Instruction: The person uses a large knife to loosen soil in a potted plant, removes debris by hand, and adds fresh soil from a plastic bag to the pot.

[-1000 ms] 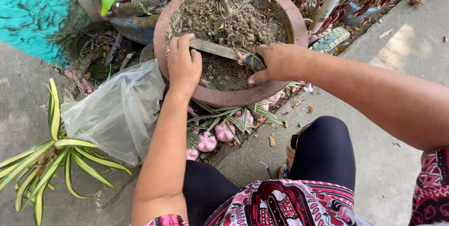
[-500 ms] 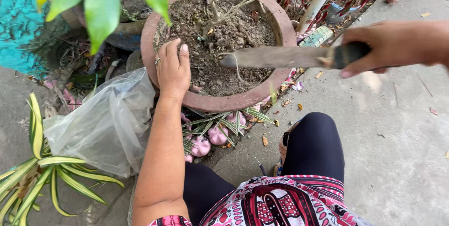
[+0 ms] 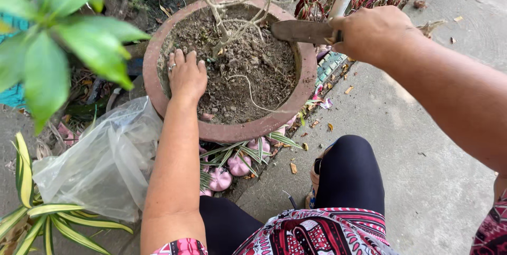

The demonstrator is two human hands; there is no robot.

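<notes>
meanwhile the left hand (image 3: 186, 75) lay flat, released, on the soil (image 3: 248, 70) near the clay pot (image 3: 232, 131) left rim (ring on one finger); the right hand (image 3: 369, 30) clenched a soil-caked blade (image 3: 302, 31) over the far right rim.

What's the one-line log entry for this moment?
left hand: palm flat on soil | right hand: gripping knife over pot rim | bare plant: upright | plastic bag: beside pot

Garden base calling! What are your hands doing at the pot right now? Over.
Left hand flat on the soil in the clay pot. Right hand grips a knife over the far rim. Bare stem and a thin root near the blade.
</notes>
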